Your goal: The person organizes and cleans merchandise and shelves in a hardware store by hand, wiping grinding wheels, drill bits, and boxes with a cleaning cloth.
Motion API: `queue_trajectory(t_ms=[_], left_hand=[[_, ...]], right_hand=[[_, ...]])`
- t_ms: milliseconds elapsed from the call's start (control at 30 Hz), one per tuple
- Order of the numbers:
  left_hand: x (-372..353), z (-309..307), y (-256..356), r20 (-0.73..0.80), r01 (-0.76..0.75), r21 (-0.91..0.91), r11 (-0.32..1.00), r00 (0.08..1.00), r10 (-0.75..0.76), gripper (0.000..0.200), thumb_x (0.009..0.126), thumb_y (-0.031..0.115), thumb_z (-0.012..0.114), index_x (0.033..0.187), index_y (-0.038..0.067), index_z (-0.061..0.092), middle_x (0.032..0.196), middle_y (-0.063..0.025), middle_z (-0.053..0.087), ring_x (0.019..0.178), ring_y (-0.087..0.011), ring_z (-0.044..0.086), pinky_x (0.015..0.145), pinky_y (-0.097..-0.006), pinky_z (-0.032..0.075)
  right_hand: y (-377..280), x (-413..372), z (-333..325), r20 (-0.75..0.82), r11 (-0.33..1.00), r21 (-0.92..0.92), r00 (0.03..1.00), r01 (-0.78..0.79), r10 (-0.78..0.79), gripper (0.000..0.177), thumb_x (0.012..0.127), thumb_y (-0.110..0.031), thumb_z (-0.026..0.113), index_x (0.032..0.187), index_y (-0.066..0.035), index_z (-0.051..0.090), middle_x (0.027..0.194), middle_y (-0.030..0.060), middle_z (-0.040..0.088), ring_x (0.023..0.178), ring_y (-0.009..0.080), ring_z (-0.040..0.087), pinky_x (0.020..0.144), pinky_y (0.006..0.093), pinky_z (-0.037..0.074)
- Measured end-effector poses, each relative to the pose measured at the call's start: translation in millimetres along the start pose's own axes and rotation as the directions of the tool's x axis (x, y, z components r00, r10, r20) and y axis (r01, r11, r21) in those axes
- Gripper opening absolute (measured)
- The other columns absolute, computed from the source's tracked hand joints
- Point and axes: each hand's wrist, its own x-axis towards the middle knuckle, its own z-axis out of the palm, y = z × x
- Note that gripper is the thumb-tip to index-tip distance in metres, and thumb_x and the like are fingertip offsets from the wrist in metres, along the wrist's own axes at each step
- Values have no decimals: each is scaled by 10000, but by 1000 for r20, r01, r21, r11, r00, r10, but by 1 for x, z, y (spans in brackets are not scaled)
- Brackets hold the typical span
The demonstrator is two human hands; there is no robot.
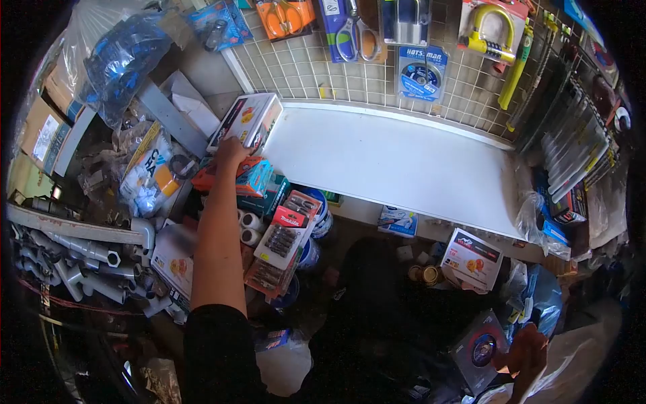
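My left hand (232, 152) is at the near edge of a white box with a printed picture (247, 120), at the left end of the white shelf. Its fingers are closed on that edge and partly hidden. Just below it, orange and teal boxes (252, 176) are stacked. At the lower right, my right hand (526, 353) is in shadow against the right edge of a dark box with a round disc picture (481, 351). The fingers look closed on that edge. The box is tilted.
Packaged scissors (356, 37) and locks hang on a wire grid above the white shelf (397, 158). Grey pipe fittings (87, 259) are piled at the left. Makita bit packs (286, 232) lie in the middle. Another white box (472, 259) stands below the shelf.
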Motion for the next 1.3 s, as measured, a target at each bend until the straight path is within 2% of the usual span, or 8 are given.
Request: queue_trajectory(t_ms=[200, 400, 600, 733, 867, 967, 1167, 1300], left_hand=[[26, 19, -20, 73, 43, 30, 999, 996, -45, 727, 805, 525, 778, 1353, 78, 610, 1429, -161, 582, 1271, -381, 592, 1041, -583, 469], [13, 25, -19, -73, -34, 115, 993, 996, 42, 770, 840, 588, 699, 1422, 100, 567, 1437, -129, 578, 1369, -351, 494, 1084, -564, 435], [14, 23, -19, -13, -32, 121, 992, 999, 34, 812, 816, 584, 722, 1452, 112, 543, 1454, -129, 556, 1455, -343, 375, 1113, -627, 371], [18, 32, -21, -33, 29, 47, 998, 999, -28, 818, 810, 577, 729, 1459, 116, 538, 1539, -156, 439, 1473, -398, 322, 1139, -673, 307], [26, 43, -26, 3, -13, 38, 999, 1000, 13, 818, 811, 563, 728, 1483, 148, 516, 1618, -176, 286, 1471, -480, 280, 1133, -720, 280], [52, 77, -44, 16, 65, -69, 995, 998, -64, 837, 804, 559, 730, 1521, 207, 477, 1652, -158, 197, 1469, -550, 222, 1089, -795, 255], [-10, 18, -1, 20, 128, -48, 991, 992, -127, 836, 810, 561, 733, 1524, 214, 471, 1663, -139, 164, 1479, -575, 168, 1074, -843, 198], [22, 23, -17, 93, 55, 23, 998, 994, -57, 787, 830, 596, 706, 1461, 158, 535, 1577, -137, 380, 1403, -527, 377, 1086, -727, 322]], right_hand=[[-19, 9, 16, -10, 994, 101, 999, -32, 34, 429, 1034, -301, 594, 1297, 39, 591, 1223, 137, 661, 1152, 207, 599, 1004, 348, 449], [-17, 7, 17, -66, 995, -89, 997, -48, 43, 486, 1022, -340, 605, 1315, 48, 581, 1234, 152, 660, 1167, 229, 607, 1008, 363, 455], [-15, 9, 13, 47, 998, 55, 998, 31, -34, 483, 1014, -363, 614, 1272, 45, 590, 1170, 139, 663, 1105, 222, 612, 979, 370, 468], [-14, 15, 28, 10, 998, 46, 999, 37, -38, 444, 1015, -346, 618, 1250, 31, 597, 1115, 109, 665, 1028, 197, 619, 924, 331, 480], [1, 37, 41, 114, 961, 268, 989, 64, -97, 376, 1003, -284, 635, 1193, 40, 612, 1047, 70, 677, 941, 163, 637, 841, 310, 507], [-6, 51, 54, 85, 983, 122, 985, 141, -152, 356, 994, -225, 639, 1217, 50, 607, 1095, 91, 690, 969, 173, 654, 856, 319, 521], [-62, 68, 89, 141, 972, 192, 976, 136, -164, 301, 982, -117, 624, 1235, 46, 623, 1164, 127, 700, 1072, 180, 643, 942, 332, 501], [-122, 72, 99, 180, 971, 182, 966, 156, -188, 262, 960, -103, 646, 1185, 31, 641, 1050, 98, 684, 997, 146, 609, 865, 324, 486]])
